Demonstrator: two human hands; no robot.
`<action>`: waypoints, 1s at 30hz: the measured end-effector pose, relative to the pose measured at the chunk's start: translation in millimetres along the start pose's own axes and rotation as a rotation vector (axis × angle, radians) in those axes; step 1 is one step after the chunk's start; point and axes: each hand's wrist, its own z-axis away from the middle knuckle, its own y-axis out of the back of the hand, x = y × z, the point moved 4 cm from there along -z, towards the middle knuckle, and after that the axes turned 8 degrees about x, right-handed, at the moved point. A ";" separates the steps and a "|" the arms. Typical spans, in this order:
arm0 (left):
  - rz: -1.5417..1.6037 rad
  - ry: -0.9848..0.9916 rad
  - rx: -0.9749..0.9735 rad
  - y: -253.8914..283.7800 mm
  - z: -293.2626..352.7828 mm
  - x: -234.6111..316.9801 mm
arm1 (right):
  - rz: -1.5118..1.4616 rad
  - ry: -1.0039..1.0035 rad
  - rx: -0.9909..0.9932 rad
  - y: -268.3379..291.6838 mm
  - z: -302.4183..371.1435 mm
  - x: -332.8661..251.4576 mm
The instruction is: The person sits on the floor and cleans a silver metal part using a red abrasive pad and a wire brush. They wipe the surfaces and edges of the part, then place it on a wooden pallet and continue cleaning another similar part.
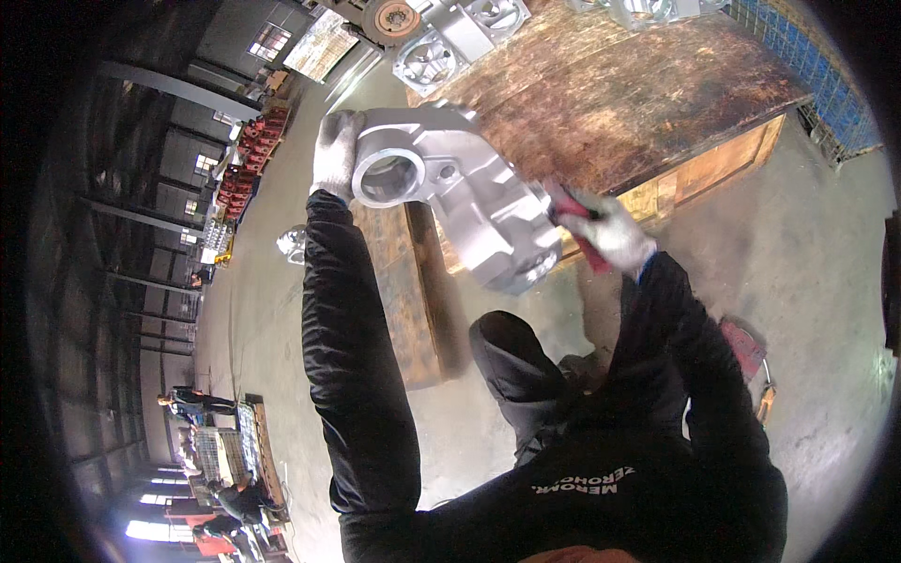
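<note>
A silver metal casting (474,202) is tilted in front of me above the near edge of the wooden board, with a round bored opening at its left end. My left hand (336,155), in a white glove, grips that end beside the bore; some of its fingers are hidden behind the metal. My right hand (615,235), also gloved, is closed around a red tool (593,255) at the casting's right end. The tool is smeared by motion, so its exact kind and whether it touches the metal cannot be made out.
The worn wooden board (648,103) bears more silver castings (432,61) at its far side. A blue mesh crate (817,66) stands at the far right. On the floor lie a red object (743,347) and another silver part (293,244). Several people are at the lower left.
</note>
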 end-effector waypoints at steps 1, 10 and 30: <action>-0.003 0.004 -0.064 6.9 -5.3 -2.2 | 0.008 -0.023 0.036 -11.9 13.1 4.0; -0.138 -0.169 -0.138 -16.5 -24.4 13.4 | 0.250 0.129 0.305 -27.9 39.7 -29.6; -0.231 -0.098 -0.118 -10.7 -44.5 -9.8 | 0.649 0.347 0.192 -47.7 78.6 4.8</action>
